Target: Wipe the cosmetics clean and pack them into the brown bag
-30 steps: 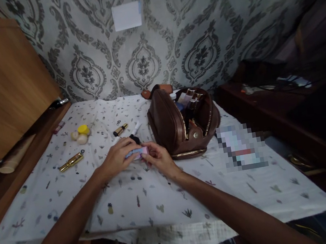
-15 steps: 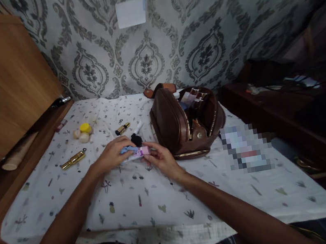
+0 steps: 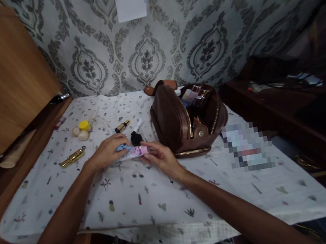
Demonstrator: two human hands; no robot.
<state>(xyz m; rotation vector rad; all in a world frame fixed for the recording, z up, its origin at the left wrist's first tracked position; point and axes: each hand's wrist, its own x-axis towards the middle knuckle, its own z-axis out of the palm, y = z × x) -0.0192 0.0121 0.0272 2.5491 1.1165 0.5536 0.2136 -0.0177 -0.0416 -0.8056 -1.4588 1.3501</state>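
My left hand (image 3: 105, 152) and my right hand (image 3: 162, 158) meet over the patterned cloth (image 3: 151, 199). Between them lies a small pink tube (image 3: 135, 152) that both hands pinch, the right at its pink end. A bit of blue (image 3: 121, 147) shows under my left fingers; I cannot tell whether it belongs to the tube. A small black round object (image 3: 136, 138) sits just behind the tube. The open brown leather pouch (image 3: 178, 121) stands right of my hands, with items inside.
Left on the cloth lie a gold tube (image 3: 71, 157), a black-and-gold lipstick (image 3: 122, 126), a white stick (image 3: 137, 125) and a yellow-capped item (image 3: 81, 129). A beige tube (image 3: 14, 151) rests on the wooden ledge. A blurred packet (image 3: 246, 145) lies right of the pouch.
My hands have drawn slightly apart, so more of the pink tube shows between them. The black round object behind it is now uncovered.
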